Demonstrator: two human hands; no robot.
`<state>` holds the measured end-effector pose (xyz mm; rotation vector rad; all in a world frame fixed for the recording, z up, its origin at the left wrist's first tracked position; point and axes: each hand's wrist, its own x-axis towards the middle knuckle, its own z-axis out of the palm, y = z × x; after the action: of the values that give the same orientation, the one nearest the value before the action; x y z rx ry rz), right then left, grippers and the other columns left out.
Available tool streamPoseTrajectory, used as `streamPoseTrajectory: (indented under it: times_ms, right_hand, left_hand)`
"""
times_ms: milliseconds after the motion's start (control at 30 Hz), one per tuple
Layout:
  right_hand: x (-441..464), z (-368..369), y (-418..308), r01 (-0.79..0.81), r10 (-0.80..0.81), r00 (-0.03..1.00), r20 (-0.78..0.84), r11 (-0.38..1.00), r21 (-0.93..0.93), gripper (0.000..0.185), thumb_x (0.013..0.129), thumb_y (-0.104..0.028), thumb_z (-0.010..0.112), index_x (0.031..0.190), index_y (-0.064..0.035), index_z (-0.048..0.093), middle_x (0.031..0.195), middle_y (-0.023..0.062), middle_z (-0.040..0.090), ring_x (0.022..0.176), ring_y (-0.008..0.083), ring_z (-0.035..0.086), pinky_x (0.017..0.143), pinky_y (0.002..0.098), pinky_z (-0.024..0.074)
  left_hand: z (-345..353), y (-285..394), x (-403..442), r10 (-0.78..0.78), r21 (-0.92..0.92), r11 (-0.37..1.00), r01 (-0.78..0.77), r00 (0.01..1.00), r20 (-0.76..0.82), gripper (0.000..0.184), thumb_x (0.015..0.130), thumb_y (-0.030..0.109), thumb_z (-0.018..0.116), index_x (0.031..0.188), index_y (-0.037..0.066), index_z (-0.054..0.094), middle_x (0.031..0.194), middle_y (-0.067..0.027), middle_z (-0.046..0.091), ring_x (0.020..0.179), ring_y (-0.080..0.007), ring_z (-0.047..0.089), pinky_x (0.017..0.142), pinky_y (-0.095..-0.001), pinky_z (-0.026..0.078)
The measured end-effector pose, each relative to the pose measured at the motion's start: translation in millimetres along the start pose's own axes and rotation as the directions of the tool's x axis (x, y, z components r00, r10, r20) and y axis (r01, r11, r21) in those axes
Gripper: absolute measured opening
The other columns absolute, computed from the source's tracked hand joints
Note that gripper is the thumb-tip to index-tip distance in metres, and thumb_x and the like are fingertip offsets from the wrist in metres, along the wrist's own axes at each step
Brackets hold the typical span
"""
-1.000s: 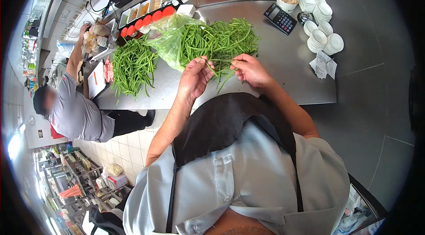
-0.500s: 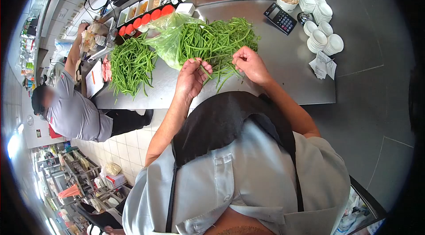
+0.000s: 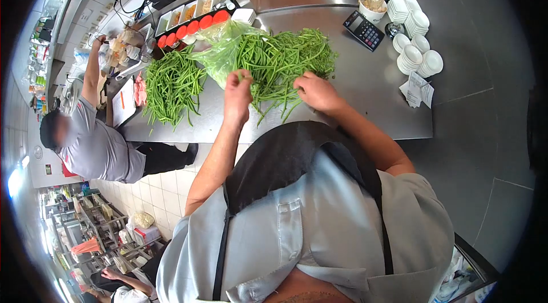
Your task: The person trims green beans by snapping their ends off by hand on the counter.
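A wide pile of green beans [image 3: 285,55] spreads over the steel table, partly in and beside a clear green plastic bag [image 3: 220,63]. My left hand [image 3: 237,97] is raised at the left edge of this pile, in front of the bag. Its fingers are pinched, with a bit of green bean showing at the tips. At the pile's near right edge, my right hand [image 3: 318,93] has its fingers curled closed over the beans; whatever they grip is hidden. Left of the bag lies a second heap of green beans [image 3: 174,83].
Behind the heaps stand red-lidded containers [image 3: 194,28] and a tray of white tubs [image 3: 188,13]. On the right are a calculator [image 3: 363,30], a white tub [image 3: 372,7], stacked white bowls [image 3: 411,59] and paper slips [image 3: 416,89]. A co-worker [image 3: 100,143] stands at the left.
My left hand has moved up and left, away from my right hand, and turned its back to me. My right hand has shifted slightly down and left, its fingers lower on the beans.
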<state>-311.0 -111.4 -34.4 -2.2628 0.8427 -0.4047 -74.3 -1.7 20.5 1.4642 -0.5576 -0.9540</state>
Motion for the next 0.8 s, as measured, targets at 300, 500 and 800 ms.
streamPoseTrajectory:
  times_ms: [300, 500, 800]
  right_hand:
    - [5, 16, 5, 0.091, -0.095, 0.995, 0.033, 0.989, 0.113, 0.015, 0.087, -0.018, 0.067, 0.097, -0.0067, 0.068, 0.091, 0.0179, 0.07, 0.087, 0.0404, 0.069, 0.076, 0.0502, 0.0547]
    - [-9, 0, -21, 0.032, -0.033, 0.995, 0.09, 0.999, 0.014, 0.02, 0.093, -0.026, 0.063, 0.098, -0.0067, 0.067, 0.101, 0.0164, 0.071, 0.094, 0.0399, 0.07, 0.08, 0.0521, 0.0557]
    - [-18, -17, -27, 0.013, 0.031, 0.981, 0.193, 0.975, -0.221, 0.029, 0.094, -0.03, 0.054, 0.097, -0.0059, 0.071, 0.096, 0.0213, 0.074, 0.089, 0.0433, 0.072, 0.081, 0.0565, 0.0576]
  left_hand:
    - [16, -54, -19, 0.211, 0.665, 0.499, -0.555, 0.822, 0.529, 0.028, 0.089, 0.016, 0.074, 0.113, 0.003, 0.07, 0.107, -0.0225, 0.069, 0.099, -0.0417, 0.067, 0.087, -0.0487, 0.054]
    - [24, -33, -29, 0.155, 0.75, 0.387, -0.536, 0.84, 0.52, 0.019, 0.09, 0.016, 0.071, 0.106, 0.006, 0.067, 0.104, -0.0201, 0.064, 0.098, -0.0446, 0.065, 0.083, -0.0531, 0.054]
    - [36, -7, -36, 0.297, 0.732, 0.207, -0.649, 0.755, 0.585, 0.014, 0.089, 0.013, 0.07, 0.1, 0.008, 0.064, 0.096, -0.0182, 0.06, 0.091, -0.0422, 0.066, 0.077, -0.0516, 0.055]
